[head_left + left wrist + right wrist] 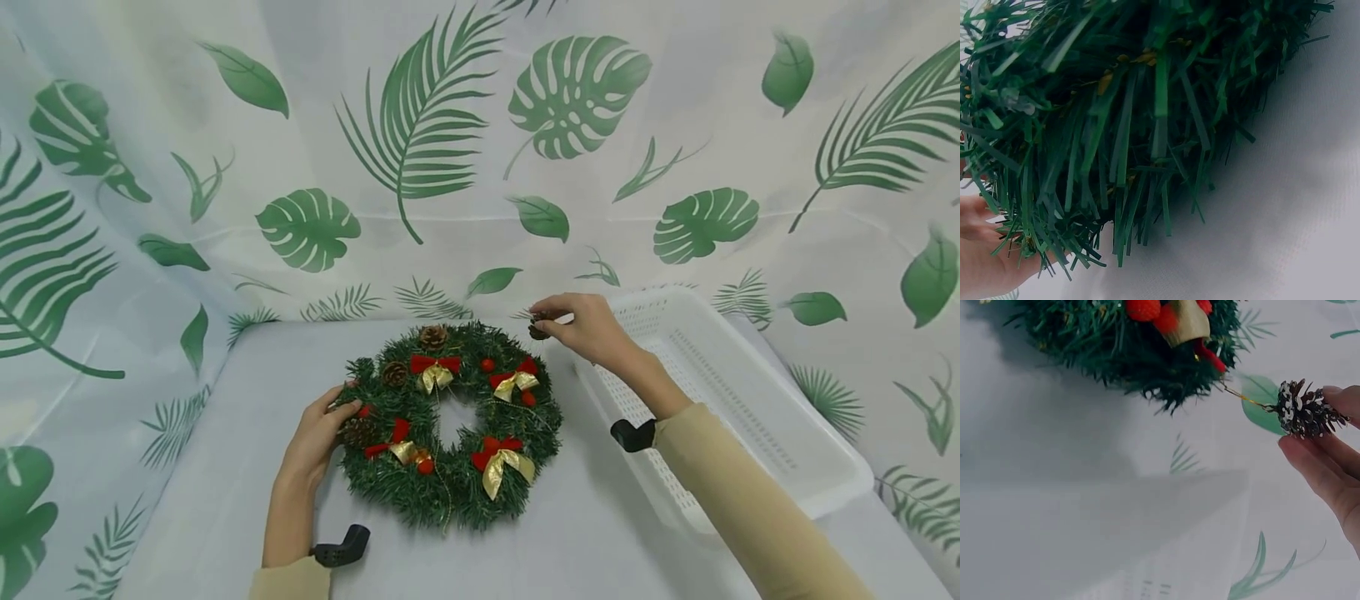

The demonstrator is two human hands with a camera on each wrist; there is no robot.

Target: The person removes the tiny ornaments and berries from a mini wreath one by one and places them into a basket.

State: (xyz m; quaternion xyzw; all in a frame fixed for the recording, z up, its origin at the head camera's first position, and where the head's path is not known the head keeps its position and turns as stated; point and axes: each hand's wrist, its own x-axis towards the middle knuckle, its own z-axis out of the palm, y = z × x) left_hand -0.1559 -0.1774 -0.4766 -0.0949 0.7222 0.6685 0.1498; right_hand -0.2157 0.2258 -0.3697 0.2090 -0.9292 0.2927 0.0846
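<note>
Left of centre, the left hand [315,429] grips the edge of a wreath [468,493] sitting low in mid-frame on the tabletop [232,467]. Rightward, the right hand [588,327] pinches a pine cone [1307,411], its wire [1244,397] pointing wreathward: seemingly the fitting or removing step, calling for a steadied wreath and a controlled wire. Far right stands a white basket [742,400].

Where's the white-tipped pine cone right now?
Head view: the pine cone is pinched in the right hand, off the wreath's upper right edge, left of the white basket.
</note>
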